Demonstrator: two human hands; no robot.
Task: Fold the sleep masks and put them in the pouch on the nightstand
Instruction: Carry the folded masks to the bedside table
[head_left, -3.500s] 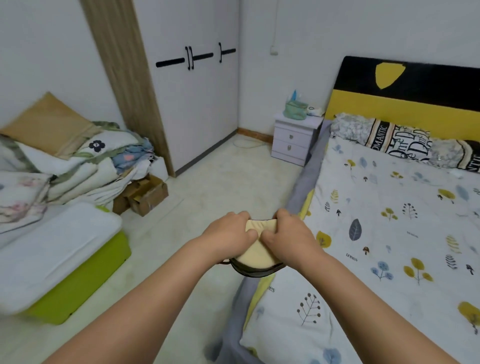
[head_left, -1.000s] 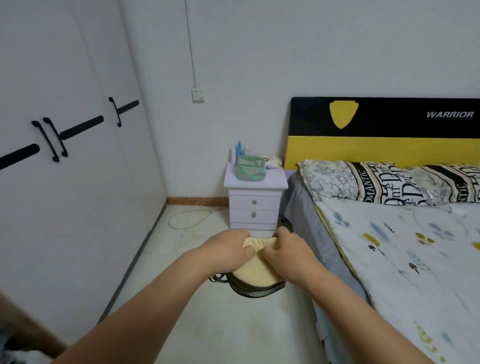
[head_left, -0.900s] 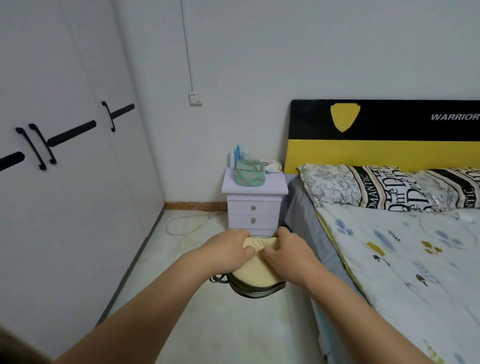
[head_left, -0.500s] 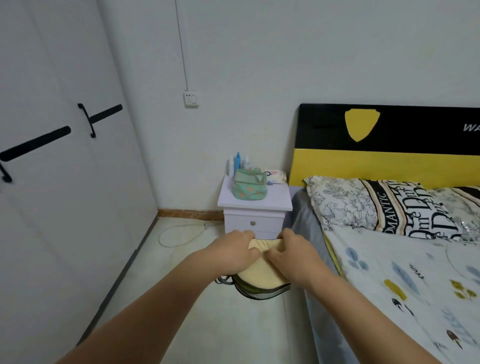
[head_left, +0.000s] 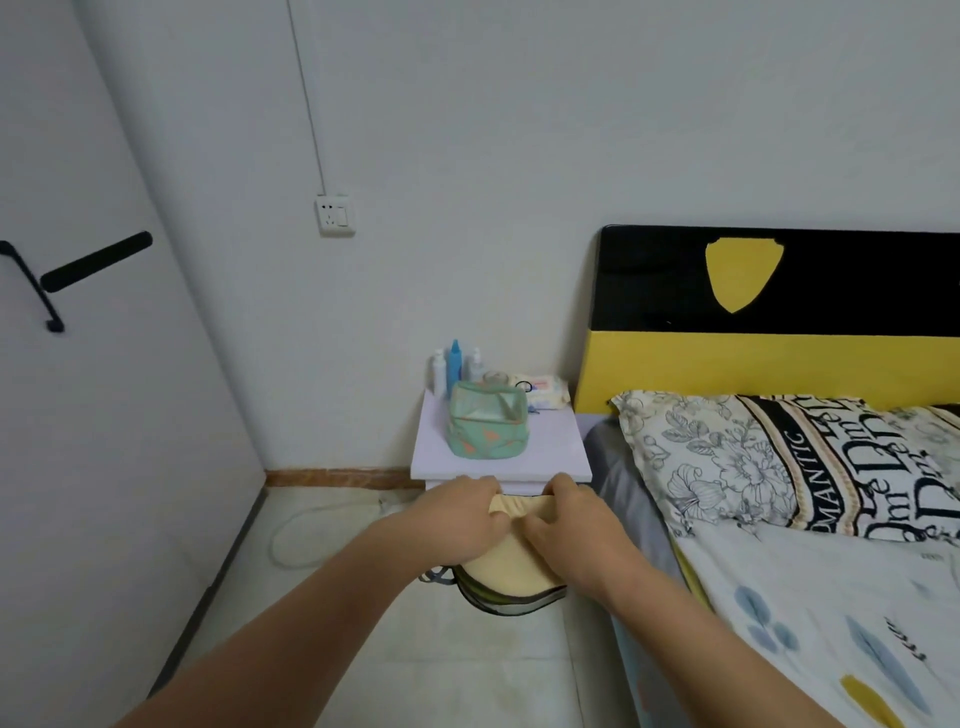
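A folded stack of sleep masks (head_left: 506, 574), cream on top with dark and green edges below, hangs in the air just in front of the nightstand (head_left: 550, 457). My left hand (head_left: 457, 519) grips its left upper edge and my right hand (head_left: 574, 525) grips the right upper edge. A thin strap dangles at the stack's lower left. The green patterned pouch (head_left: 488, 427) stands open-topped on the pale lilac nightstand, a short way beyond my hands.
Bottles (head_left: 453, 366) and a wipes pack (head_left: 540, 391) stand behind the pouch. The bed (head_left: 810, 597) with patterned pillows and a black-yellow headboard lies to the right. White wardrobe doors (head_left: 93, 415) line the left. A white cable (head_left: 301, 530) loops on the floor.
I have turned from the bedside and walked toward the nightstand, which is now much nearer and larger. Both hands keep the same grip on the folded masks.
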